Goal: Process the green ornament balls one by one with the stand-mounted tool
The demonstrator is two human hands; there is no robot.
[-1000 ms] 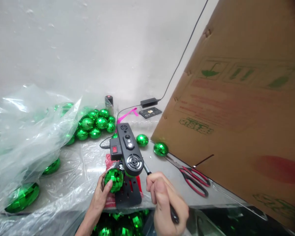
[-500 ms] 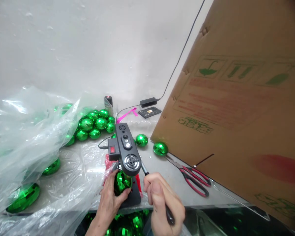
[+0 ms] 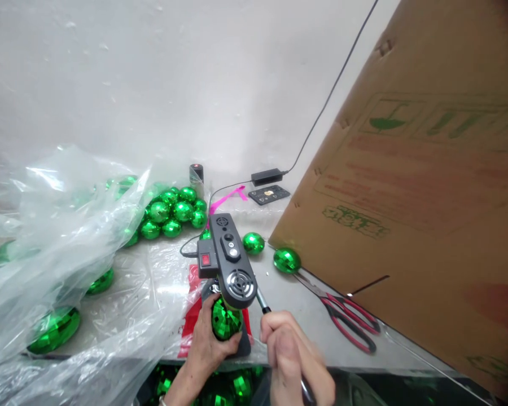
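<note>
My left hand [image 3: 209, 341] is closed around a green mirrored ball [image 3: 227, 320]. That ball sits right under the round front end of a black machine [image 3: 232, 260] with a red switch and vent-like discs on top. Whether it touches the machine's underside is hidden. My right hand [image 3: 298, 355] is wrapped around a metal lever [image 3: 261, 300] with a dark handle, which comes out at the machine's right side. Red sheet material [image 3: 190, 321] lies under the machine's dark base.
Clear plastic sheeting [image 3: 68, 225] covers the left, with several green balls [image 3: 158, 211] under and beside it. Single balls [image 3: 287, 260] lie near large red-and-black scissors [image 3: 349, 321]. A big cardboard box [image 3: 406, 186] leans at right. Behind are a power adapter [image 3: 266, 177] and a phone-like slab [image 3: 269, 194].
The view has swung slightly left, so everything appears further right. Both hands keep their grips, left on the ball and right on the lever; the ball shows slightly more of its faceted top.
</note>
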